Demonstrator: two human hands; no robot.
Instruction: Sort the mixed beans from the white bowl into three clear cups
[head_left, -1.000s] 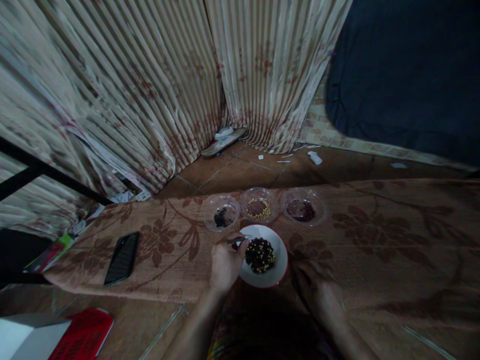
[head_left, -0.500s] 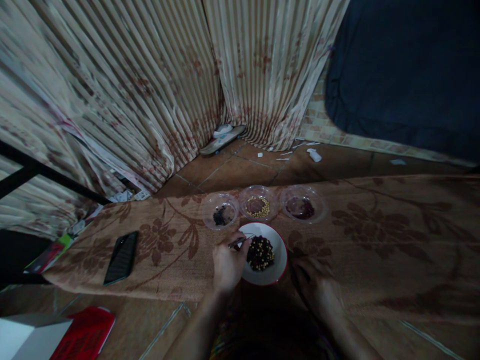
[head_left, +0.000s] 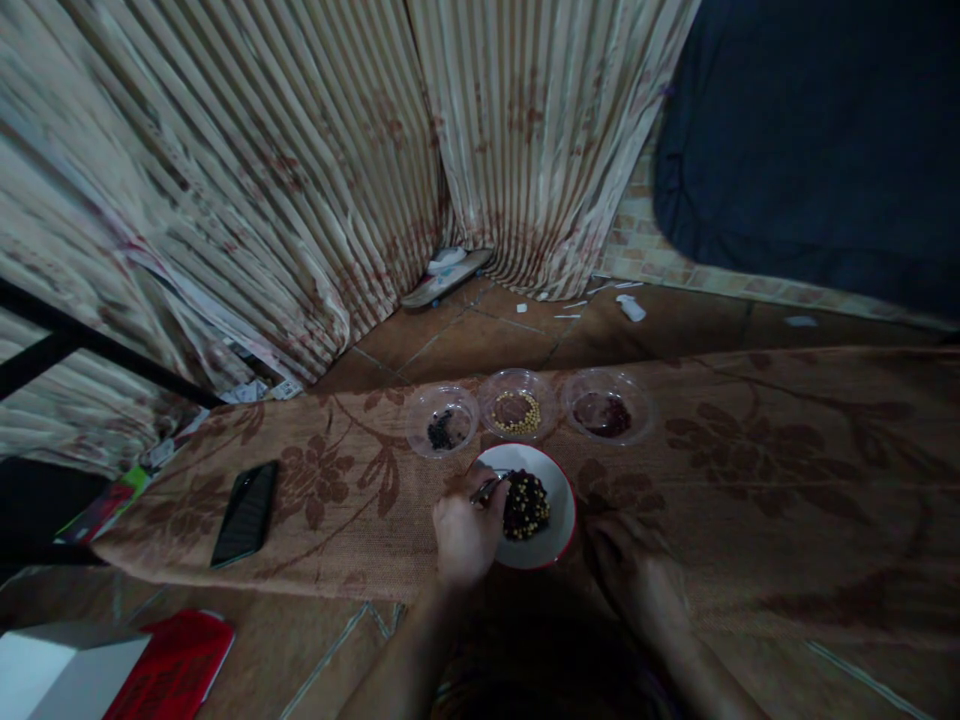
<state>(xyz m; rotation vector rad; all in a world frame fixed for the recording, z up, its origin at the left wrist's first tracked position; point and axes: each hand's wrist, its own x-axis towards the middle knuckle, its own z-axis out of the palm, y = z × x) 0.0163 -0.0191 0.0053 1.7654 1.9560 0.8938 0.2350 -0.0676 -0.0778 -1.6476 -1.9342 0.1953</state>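
Note:
My left hand point(head_left: 469, 535) is closed in a pinch on metal tweezers point(head_left: 489, 487), over the left side of a white bowl with a red rim point(head_left: 561, 515). Their tips reach the heap of mixed dark and yellow beans point(head_left: 527, 505) in the bowl; whether they grip a bean is too small to tell. To the bowl's right, my right hand point(head_left: 637, 570) rests on the cloth, holding nothing I can see, fingers loosely apart and partly in shadow. Behind the bowl stand three clear plastic dishes: one with black beans point(head_left: 442, 430), one with yellow beans point(head_left: 521, 412), one with dark red beans point(head_left: 611, 415).
A brown flowered cloth point(head_left: 360, 540) covers the long low table. On its left part lies a phone point(head_left: 245, 513). A white box point(head_left: 67, 665) and a red bag point(head_left: 180, 660) are on the floor at lower left. Beyond are curtains point(head_left: 300, 200) and a skateboard point(head_left: 448, 278).
My left hand has moved slightly right with the tweezers, bringing their tips from the bowl's upper left to the heap of beans. My right hand stays in place.

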